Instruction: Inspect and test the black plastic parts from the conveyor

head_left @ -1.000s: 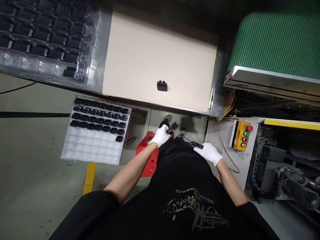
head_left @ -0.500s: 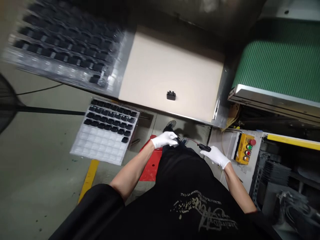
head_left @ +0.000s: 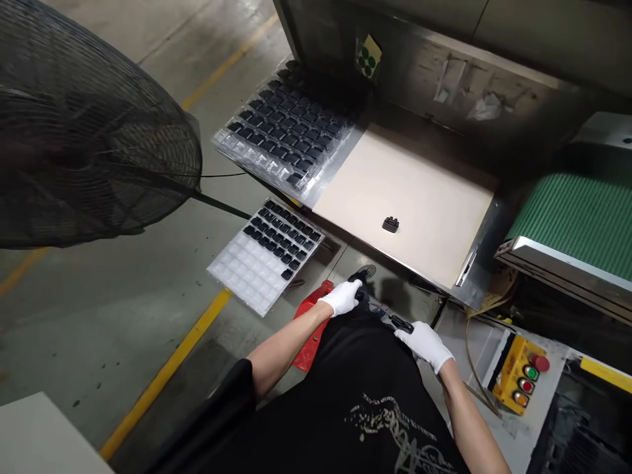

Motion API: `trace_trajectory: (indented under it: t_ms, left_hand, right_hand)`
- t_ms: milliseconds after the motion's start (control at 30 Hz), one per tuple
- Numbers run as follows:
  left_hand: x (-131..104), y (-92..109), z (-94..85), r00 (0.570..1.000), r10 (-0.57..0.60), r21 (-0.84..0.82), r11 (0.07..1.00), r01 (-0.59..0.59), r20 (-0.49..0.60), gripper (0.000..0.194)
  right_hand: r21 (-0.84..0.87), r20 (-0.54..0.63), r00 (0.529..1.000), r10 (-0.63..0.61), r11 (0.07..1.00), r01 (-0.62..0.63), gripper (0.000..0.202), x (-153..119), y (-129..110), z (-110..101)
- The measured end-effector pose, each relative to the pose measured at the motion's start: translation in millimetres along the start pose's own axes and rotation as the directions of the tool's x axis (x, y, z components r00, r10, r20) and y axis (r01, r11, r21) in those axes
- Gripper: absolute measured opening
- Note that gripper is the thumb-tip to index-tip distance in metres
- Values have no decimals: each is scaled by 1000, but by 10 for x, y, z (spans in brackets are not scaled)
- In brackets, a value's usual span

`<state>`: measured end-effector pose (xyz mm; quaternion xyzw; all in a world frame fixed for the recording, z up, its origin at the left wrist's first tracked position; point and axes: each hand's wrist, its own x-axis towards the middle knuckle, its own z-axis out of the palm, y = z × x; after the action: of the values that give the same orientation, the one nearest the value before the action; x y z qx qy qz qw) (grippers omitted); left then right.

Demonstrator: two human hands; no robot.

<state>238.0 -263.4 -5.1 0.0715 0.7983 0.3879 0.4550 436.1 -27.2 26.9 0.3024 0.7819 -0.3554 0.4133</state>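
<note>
My left hand (head_left: 342,298), in a white glove, is closed on a small black part (head_left: 361,296), mostly lost against dark clothing. To its right, my gloved right hand (head_left: 425,343) is closed round a slim black-handled tool (head_left: 401,323). The tool's thin reddish shaft points toward my left hand; its exact kind is unclear. Both hands are low in front of my body, below the table edge. Beyond them, a small black block with rounded knobs on top (head_left: 390,225) stands on the beige work surface (head_left: 419,191), touched by neither hand.
A clear tray (head_left: 237,270) partly filled with black parts is left of my hands; another filled tray (head_left: 266,155) lies on the bench behind. A large fan (head_left: 99,131) stands far left. At right are a green ribbed conveyor (head_left: 577,217) and a yellow button box (head_left: 518,375).
My view has swung left, so the fan and more of the bench back now show. Both hands keep their hold, and the block on the table stays in place.
</note>
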Motion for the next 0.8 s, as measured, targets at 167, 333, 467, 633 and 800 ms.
trace_trajectory:
  t_ms: [167,333,467,633,800]
  left_hand:
    - [89,-5,-703,973,-89,-114,991,66,-215,44]
    - [702,253,-2427,786,-177,-275,961,9,-592,41]
    - [1357,493,-3481,712,-210,-351,935,-55,-670,37]
    - [1930,422,-3780,685,-97,-124,992,11,-722,35]
    - [1964,216,-3940,725,53,135,989,56,-687,27]
  right_hand:
    - [99,-18,999,42,994,-40,32,250,108,82]
    - [224,-72,996,61,974,-43,32,359,56,165]
    - [301,-95,990,102,951,-69,35,510,-150,302]
    - [352,-88,984,152,929,-113,34,628,-390,487]
    - [403,-95,967,236,897,-180,27,479,-402,705]
